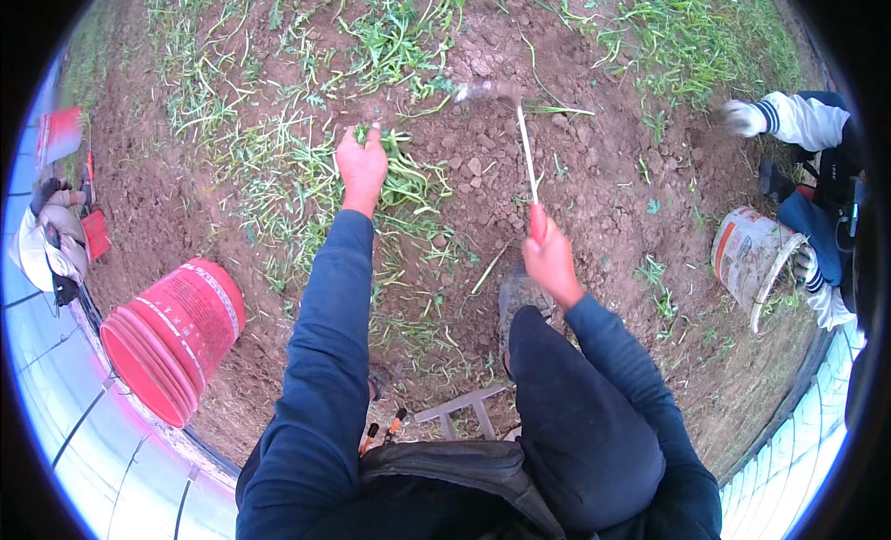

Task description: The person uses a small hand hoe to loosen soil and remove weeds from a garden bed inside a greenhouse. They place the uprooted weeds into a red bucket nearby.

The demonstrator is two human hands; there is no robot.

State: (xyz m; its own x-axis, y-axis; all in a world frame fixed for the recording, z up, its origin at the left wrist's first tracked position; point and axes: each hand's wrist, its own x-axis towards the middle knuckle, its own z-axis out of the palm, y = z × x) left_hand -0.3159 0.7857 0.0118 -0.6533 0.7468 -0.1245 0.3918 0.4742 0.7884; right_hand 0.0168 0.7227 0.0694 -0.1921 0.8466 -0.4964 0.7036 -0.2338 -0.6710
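Note:
My left hand (362, 165) grips a bunch of leafy green stems (407, 175) just above the loose cuttings on the soil. In my right hand (555, 263) is the red handle of a small hand hoe or sickle (528, 150). Its thin pale shaft points away from me over brown clods. The tool's head is blurred, so its exact shape cannot be told. Cut greens (278, 178) lie scattered to the left of and beyond my left hand. One shoe (518, 300) of mine stands on the soil below my right hand.
A red plastic bucket (174, 331) leans at the left. On the right, a co-worker's gloved hand (804, 265) holds a dirty white bucket (752, 255); the other gloved hand (746, 117) reaches over the soil. Another person (52, 237) crouches far left. A metal frame (459, 404) lies near my waist.

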